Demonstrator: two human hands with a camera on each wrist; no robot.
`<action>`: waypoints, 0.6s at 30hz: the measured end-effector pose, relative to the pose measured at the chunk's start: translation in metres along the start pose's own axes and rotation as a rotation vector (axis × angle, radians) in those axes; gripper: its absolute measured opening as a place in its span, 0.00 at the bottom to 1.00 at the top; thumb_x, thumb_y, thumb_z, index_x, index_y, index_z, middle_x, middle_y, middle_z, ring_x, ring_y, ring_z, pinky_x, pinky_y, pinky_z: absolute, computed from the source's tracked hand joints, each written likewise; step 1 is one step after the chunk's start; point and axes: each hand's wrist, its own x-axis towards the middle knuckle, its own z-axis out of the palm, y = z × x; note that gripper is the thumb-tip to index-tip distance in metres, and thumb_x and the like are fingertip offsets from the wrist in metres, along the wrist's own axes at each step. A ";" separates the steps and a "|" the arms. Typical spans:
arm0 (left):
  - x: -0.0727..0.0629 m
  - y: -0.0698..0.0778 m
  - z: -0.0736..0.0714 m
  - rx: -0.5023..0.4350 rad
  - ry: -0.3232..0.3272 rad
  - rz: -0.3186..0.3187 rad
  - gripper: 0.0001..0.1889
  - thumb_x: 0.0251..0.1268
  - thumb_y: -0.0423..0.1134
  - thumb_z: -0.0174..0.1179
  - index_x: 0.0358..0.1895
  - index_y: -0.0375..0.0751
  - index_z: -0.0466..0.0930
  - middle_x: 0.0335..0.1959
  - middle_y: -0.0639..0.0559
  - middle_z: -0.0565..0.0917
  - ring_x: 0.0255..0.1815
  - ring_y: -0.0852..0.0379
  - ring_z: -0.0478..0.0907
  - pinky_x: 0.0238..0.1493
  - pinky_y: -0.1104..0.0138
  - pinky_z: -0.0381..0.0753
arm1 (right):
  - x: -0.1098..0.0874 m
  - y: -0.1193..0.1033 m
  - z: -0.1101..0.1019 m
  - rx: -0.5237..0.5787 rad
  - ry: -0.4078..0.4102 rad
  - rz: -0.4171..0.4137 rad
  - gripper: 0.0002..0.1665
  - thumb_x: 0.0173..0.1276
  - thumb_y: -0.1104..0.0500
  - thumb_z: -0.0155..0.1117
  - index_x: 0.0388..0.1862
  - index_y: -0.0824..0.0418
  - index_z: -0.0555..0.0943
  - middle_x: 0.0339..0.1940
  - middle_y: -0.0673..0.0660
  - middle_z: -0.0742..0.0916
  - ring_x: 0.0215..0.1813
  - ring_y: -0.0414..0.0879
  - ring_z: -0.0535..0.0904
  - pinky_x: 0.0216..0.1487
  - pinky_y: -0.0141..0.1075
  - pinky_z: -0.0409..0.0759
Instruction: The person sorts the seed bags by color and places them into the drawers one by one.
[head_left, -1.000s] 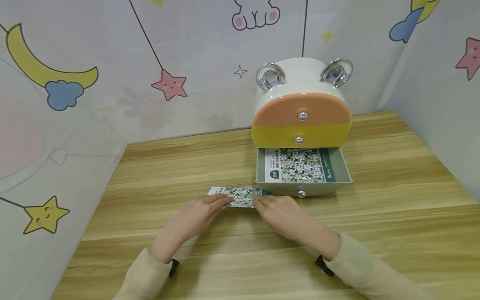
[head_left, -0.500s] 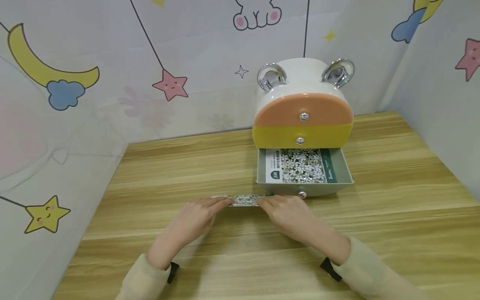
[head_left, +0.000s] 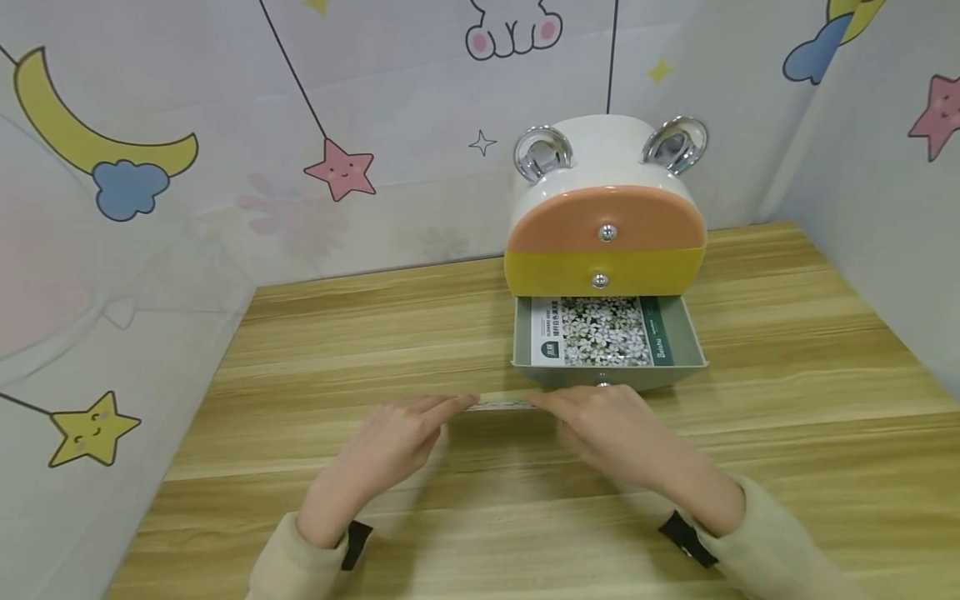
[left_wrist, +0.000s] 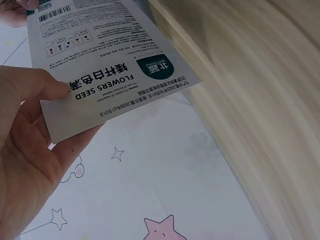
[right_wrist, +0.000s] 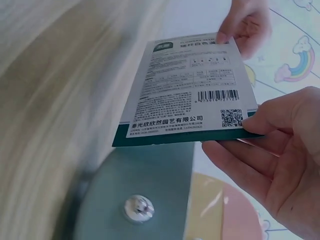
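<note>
Between my two hands I hold a flower seed packet (left_wrist: pixel 100 65), seen nearly edge-on in the head view. My left hand (head_left: pixel 401 437) pinches one end, thumb on the printed back and fingers on the other face. At the opposite end my right hand (head_left: pixel 607 433) pinches the green-edged corner in the same way. In the right wrist view the back of the packet (right_wrist: pixel 185 90) shows small text, a barcode and a QR code. Just beyond my right hand, the pulled-out green drawer (head_left: pixel 682 333) contains another seed packet (head_left: pixel 603 332) with white flowers on its front.
The drawer belongs to a white cabinet (head_left: pixel 603 150) with silver ears. Its orange drawer (head_left: pixel 555 225) and yellow drawer (head_left: pixel 540 271) are closed. Cabinet and hands are over a wood-grain table (head_left: pixel 337 333), backed by a wall covering (head_left: pixel 420 108) with printed stars and a moon.
The packet has tilted from showing its flowered front to nearly edge-on in the head view. Both hands have turned with it, and the right hand has shifted slightly right.
</note>
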 end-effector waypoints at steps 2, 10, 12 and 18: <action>0.002 0.003 -0.003 -0.006 -0.002 0.003 0.29 0.55 0.22 0.59 0.61 0.48 0.76 0.46 0.52 0.87 0.38 0.57 0.86 0.28 0.71 0.82 | -0.002 0.000 -0.006 0.009 0.000 0.001 0.26 0.55 0.68 0.60 0.54 0.55 0.81 0.45 0.50 0.89 0.33 0.40 0.85 0.17 0.21 0.69; 0.008 0.017 -0.016 0.004 0.038 0.034 0.29 0.52 0.21 0.59 0.60 0.48 0.78 0.46 0.54 0.87 0.38 0.58 0.86 0.27 0.71 0.81 | -0.013 0.007 -0.026 0.032 0.028 -0.025 0.25 0.57 0.70 0.62 0.54 0.55 0.82 0.46 0.50 0.89 0.40 0.43 0.87 0.28 0.30 0.82; 0.010 0.020 -0.018 0.009 0.062 0.053 0.29 0.51 0.21 0.59 0.59 0.48 0.78 0.46 0.55 0.87 0.38 0.59 0.86 0.27 0.72 0.81 | -0.016 0.010 -0.031 0.056 0.037 -0.035 0.25 0.57 0.71 0.62 0.53 0.56 0.82 0.46 0.50 0.89 0.42 0.43 0.87 0.34 0.34 0.85; 0.016 0.029 -0.025 0.012 0.100 0.100 0.29 0.50 0.21 0.59 0.59 0.46 0.78 0.43 0.55 0.87 0.36 0.60 0.85 0.27 0.72 0.80 | -0.022 0.018 -0.044 0.115 0.065 -0.047 0.25 0.58 0.72 0.59 0.53 0.55 0.83 0.46 0.49 0.89 0.43 0.41 0.87 0.41 0.36 0.86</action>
